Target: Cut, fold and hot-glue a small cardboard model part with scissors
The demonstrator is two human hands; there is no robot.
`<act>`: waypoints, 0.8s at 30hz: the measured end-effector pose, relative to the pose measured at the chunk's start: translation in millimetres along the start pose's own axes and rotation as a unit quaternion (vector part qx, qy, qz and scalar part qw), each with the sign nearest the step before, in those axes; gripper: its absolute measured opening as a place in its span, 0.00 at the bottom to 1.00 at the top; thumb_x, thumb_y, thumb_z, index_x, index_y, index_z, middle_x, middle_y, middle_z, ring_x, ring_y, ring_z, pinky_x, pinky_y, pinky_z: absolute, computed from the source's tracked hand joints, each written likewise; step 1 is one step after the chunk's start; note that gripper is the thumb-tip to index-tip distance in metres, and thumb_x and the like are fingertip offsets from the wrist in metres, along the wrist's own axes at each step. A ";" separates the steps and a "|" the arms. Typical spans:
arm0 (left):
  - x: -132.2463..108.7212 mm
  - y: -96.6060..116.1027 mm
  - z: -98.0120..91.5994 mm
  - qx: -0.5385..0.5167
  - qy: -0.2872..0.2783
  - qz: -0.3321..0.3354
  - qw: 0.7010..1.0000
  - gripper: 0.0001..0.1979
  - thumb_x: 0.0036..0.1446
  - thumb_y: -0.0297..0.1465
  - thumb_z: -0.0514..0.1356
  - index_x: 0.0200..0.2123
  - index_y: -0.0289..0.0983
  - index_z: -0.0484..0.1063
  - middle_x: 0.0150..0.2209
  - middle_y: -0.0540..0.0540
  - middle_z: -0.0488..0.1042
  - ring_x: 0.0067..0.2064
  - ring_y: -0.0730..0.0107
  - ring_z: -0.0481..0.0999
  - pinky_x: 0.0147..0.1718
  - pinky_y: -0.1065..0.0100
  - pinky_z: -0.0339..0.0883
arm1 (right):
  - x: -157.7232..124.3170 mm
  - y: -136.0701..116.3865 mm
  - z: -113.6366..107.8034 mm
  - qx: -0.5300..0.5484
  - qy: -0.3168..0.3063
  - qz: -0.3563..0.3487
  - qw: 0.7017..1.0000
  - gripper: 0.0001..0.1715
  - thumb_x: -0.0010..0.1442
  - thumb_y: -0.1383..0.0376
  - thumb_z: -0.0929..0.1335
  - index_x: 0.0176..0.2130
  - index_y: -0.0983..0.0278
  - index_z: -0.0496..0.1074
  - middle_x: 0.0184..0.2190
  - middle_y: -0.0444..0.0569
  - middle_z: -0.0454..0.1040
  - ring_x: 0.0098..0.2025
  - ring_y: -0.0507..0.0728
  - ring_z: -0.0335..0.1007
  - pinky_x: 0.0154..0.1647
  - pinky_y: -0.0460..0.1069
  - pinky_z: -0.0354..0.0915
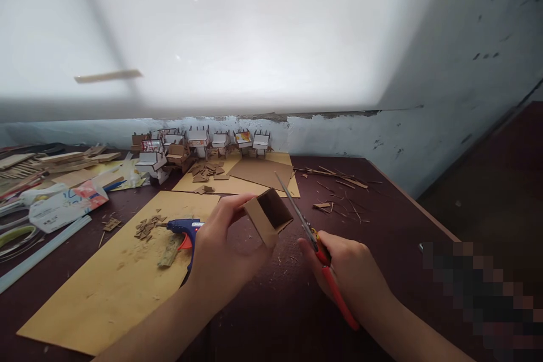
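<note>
In my left hand (231,246) is a small cardboard box (259,222), held between thumb and fingers with its open side tilted toward the right. My right hand (350,266) is closed around red-handled scissors (335,288), whose blades point up and away, close together, just right of the box. A blue glue gun (186,229) with an orange trigger lies behind my left hand, partly hidden by it. Its nozzle is near a heap of small cardboard scraps (147,228) on a yellow board (123,271).
Several miniature cardboard chairs (198,138) stand along the wall. A brown cardboard sheet (261,172) lies on a second yellow board (186,181). Thin cardboard strips (339,175) are scattered at the right. Wooden sticks (63,161), tape rolls (19,243) and a white packet (68,206) crowd the left.
</note>
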State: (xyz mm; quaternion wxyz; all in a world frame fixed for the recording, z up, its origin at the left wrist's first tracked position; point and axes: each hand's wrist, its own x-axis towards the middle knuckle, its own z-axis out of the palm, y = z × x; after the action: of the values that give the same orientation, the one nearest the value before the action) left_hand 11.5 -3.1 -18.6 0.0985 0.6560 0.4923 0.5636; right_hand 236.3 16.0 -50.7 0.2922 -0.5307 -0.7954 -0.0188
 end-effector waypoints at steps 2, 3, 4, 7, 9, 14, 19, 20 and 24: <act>1.6 -0.4 -0.3 -0.013 -0.021 -0.022 0.999 0.26 0.50 0.30 0.71 0.53 0.45 0.71 0.47 0.47 0.80 0.46 0.60 0.83 0.46 0.59 0.78 | 3.4 1.3 -2.9 0.007 0.002 0.022 1.000 0.32 0.70 0.43 0.60 0.23 0.58 0.50 0.15 0.39 0.56 0.18 0.51 0.47 0.23 0.49 0.47; 2.3 -0.4 -0.4 -0.014 -0.031 -0.030 0.999 0.26 0.51 0.30 0.71 0.54 0.45 0.71 0.48 0.47 0.80 0.46 0.59 0.82 0.46 0.58 0.78 | 5.2 2.2 -4.3 0.010 0.003 0.033 0.999 0.33 0.70 0.43 0.60 0.22 0.58 0.50 0.15 0.39 0.55 0.18 0.51 0.46 0.22 0.49 0.47; 2.6 -0.5 -0.5 -0.014 -0.038 -0.037 0.999 0.26 0.51 0.30 0.71 0.54 0.45 0.70 0.48 0.46 0.80 0.47 0.59 0.82 0.46 0.58 0.78 | 6.8 3.5 -5.5 0.016 0.000 0.044 0.999 0.33 0.69 0.42 0.60 0.22 0.58 0.49 0.14 0.39 0.55 0.17 0.51 0.46 0.22 0.48 0.47; 1.8 -1.0 0.3 -0.017 -0.040 -0.050 0.998 0.28 0.49 0.29 0.71 0.54 0.45 0.69 0.46 0.46 0.80 0.44 0.59 0.82 0.42 0.60 0.77 | 9.9 7.6 -7.9 0.047 -0.026 0.085 0.995 0.36 0.66 0.39 0.63 0.21 0.58 0.50 0.14 0.39 0.55 0.17 0.52 0.48 0.21 0.48 0.49; 0.3 -1.8 1.5 -0.023 -0.038 -0.053 0.998 0.29 0.49 0.28 0.71 0.54 0.46 0.69 0.45 0.47 0.80 0.43 0.59 0.82 0.41 0.61 0.77 | 10.6 9.6 -8.8 0.073 -0.047 0.116 0.989 0.37 0.64 0.38 0.64 0.20 0.58 0.51 0.13 0.39 0.56 0.17 0.52 0.50 0.20 0.47 0.50; -1.9 -3.4 2.8 -0.023 -0.047 -0.054 0.997 0.29 0.49 0.29 0.71 0.54 0.47 0.68 0.46 0.47 0.79 0.43 0.61 0.81 0.42 0.62 0.76 | 11.2 8.2 -12.7 0.129 -0.064 0.127 0.981 0.34 0.66 0.38 0.63 0.21 0.58 0.58 0.15 0.42 0.64 0.18 0.53 0.59 0.20 0.48 0.53; -1.2 -3.3 1.9 -0.026 -0.051 -0.055 0.997 0.30 0.49 0.28 0.72 0.54 0.48 0.67 0.45 0.50 0.78 0.42 0.66 0.80 0.41 0.66 0.75 | 12.0 2.9 -19.3 0.154 -0.053 0.110 0.981 0.33 0.68 0.39 0.61 0.23 0.58 0.60 0.17 0.42 0.66 0.19 0.54 0.60 0.21 0.48 0.54; -1.3 -3.1 1.9 -0.027 -0.050 -0.054 0.997 0.30 0.49 0.29 0.72 0.54 0.48 0.67 0.45 0.50 0.78 0.42 0.66 0.80 0.42 0.66 0.75 | 11.9 2.1 -20.1 0.153 -0.055 0.112 0.980 0.32 0.68 0.39 0.61 0.23 0.58 0.59 0.17 0.42 0.65 0.20 0.54 0.60 0.21 0.48 0.54; -1.9 -2.2 2.7 -0.035 -0.053 -0.066 0.996 0.30 0.49 0.30 0.73 0.54 0.47 0.66 0.43 0.50 0.78 0.40 0.66 0.81 0.42 0.65 0.75 | 10.3 -0.4 -20.0 0.159 -0.074 0.103 0.979 0.30 0.69 0.40 0.60 0.26 0.57 0.57 0.19 0.40 0.63 0.21 0.53 0.57 0.23 0.48 0.55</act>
State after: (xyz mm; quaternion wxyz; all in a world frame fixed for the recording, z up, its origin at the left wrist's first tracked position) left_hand 12.7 -2.3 -22.3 0.1844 0.6471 0.5087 0.5371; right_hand 242.1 17.6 -29.1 0.3136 -0.5565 -0.7487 0.1771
